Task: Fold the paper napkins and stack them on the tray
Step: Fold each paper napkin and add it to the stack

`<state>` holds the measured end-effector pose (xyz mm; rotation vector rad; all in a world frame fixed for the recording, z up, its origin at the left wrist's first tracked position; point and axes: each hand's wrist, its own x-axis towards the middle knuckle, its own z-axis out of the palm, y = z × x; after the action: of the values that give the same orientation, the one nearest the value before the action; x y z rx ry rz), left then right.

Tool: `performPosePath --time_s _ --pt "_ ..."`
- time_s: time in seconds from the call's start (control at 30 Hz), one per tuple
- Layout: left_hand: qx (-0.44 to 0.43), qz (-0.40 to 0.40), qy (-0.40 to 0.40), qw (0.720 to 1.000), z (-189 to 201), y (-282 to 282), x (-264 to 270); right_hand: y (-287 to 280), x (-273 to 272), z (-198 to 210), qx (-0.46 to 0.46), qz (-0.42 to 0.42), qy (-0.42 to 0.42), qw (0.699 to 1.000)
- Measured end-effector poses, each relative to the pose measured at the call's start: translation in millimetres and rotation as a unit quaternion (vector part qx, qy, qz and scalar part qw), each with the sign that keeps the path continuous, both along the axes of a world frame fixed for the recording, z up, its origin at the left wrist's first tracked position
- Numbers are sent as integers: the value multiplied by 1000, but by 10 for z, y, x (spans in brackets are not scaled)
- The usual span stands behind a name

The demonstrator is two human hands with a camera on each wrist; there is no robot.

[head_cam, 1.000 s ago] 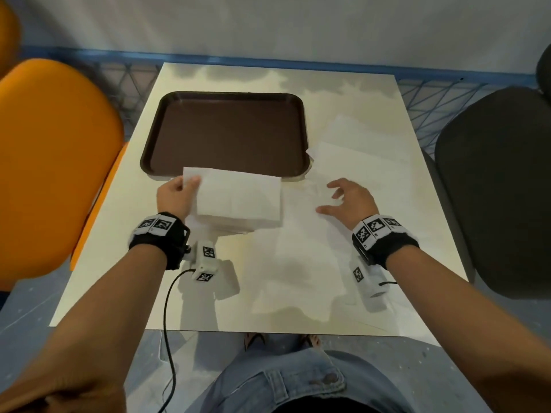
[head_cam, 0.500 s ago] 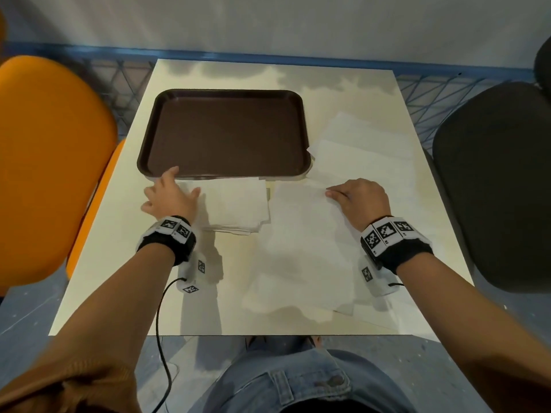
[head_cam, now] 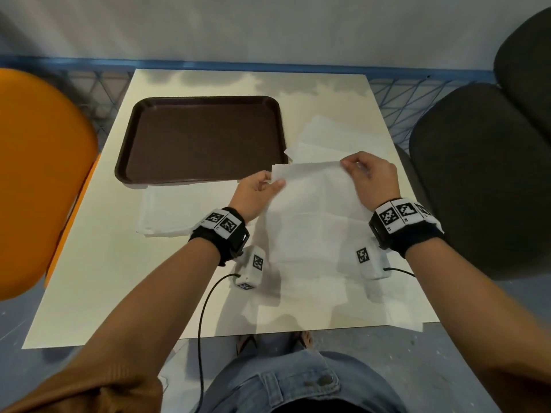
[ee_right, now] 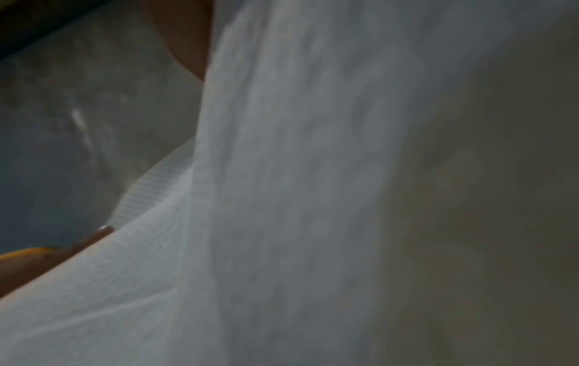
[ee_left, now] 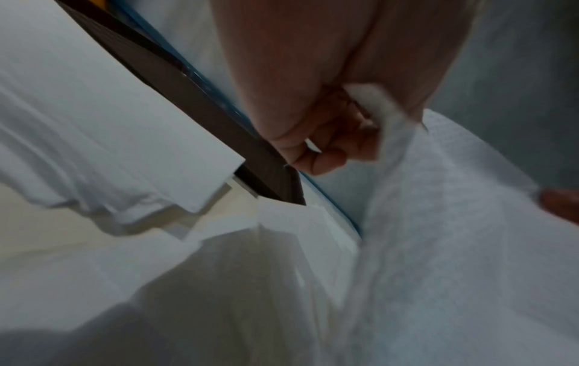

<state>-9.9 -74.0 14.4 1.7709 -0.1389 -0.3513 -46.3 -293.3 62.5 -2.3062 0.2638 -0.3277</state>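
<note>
**Two hands lift one white napkin by its far corners**

While the far edge of the paper napkin (head_cam: pixel 313 198) is up in the air, its near part lies on the cream table (head_cam: pixel 98 278). The left hand (head_cam: pixel 253 193) pinches the far left corner and the right hand (head_cam: pixel 371 177) pinches the far right corner. The napkin sits just to the right of the brown tray (head_cam: pixel 202 171), near its front right corner.

The head view shows both hands and the whole table. The left wrist view shows something the head view does not: the thumb and curled fingers (ee_left: pixel 322 158) squeeze a small bit of the napkin's corner (ee_left: pixel 373 99). The right wrist view is mostly filled with blurry white napkin paper (ee_right: pixel 282 198), so the pinch of the right hand cannot be seen there.

A pile of folded napkins (head_cam: pixel 176 210) lies on the table, touching the front rim of the tray, to the left of the left hand. The left wrist view shows its layered edges (ee_left: pixel 125 161) right by the tray's dark rim (ee_left: pixel 200 94). More flat napkins (head_cam: pixel 337 135) lie past the right hand, and more are spread under the lifted one, with one corner hanging over the table's near edge.

An orange chair (head_cam: pixel 38 174) stands on the left and a black chair (head_cam: pixel 483 174) on the right. The left arm covers part of the folded pile.
</note>
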Motion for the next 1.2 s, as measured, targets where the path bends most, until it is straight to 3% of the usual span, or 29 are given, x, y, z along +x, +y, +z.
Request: performPosePath --time_s 0.13,0.3,0.4,0.5,0.57,0.63,0.67,0.73,0.8,0.83,0.9,1.0,1.1,1.2 --pt "-13 19 39 999 -49 -225 40 -299 -29 -85 -8 -53 52 997" --pt "114 42 16 993 -179 -409 18 -444 -128 -271 -160 -66 107 979" --pt "204 52 -7 978 -256 -353 9 -493 -146 -288 -137 -78 56 986" --pt "289 51 -61 954 -229 -312 -3 -516 -83 -237 -115 0 -39 993" --pt "380 -15 -118 917 -172 -378 12 -424 -61 -78 -47 80 -15 996" --pt "400 -61 -119 907 -92 -482 41 -338 -19 69 -33 149 19 988" --pt "360 -69 -101 925 -60 -520 64 -307 1 125 -35 174 21 984" --pt "179 -39 -39 982 -5 -543 95 -313 74 190 3 180 8 984" --pt "10 -11 37 999 63 -538 60 -357 124 226 66 117 -18 991" --pt "-33 1 61 998 82 -529 47 -401 137 204 99 73 -22 992" --pt "-89 26 98 991 112 -511 39 -460 112 151 154 19 7 988" --pt "-140 71 140 978 155 -478 48 -499 15 -19 230 31 110 966" --pt "-127 101 152 975 164 -436 44 -423 -83 -122 223 69 173 957" --pt "-127 118 157 972 131 -406 37 -326 -118 -152 203 76 182 959"
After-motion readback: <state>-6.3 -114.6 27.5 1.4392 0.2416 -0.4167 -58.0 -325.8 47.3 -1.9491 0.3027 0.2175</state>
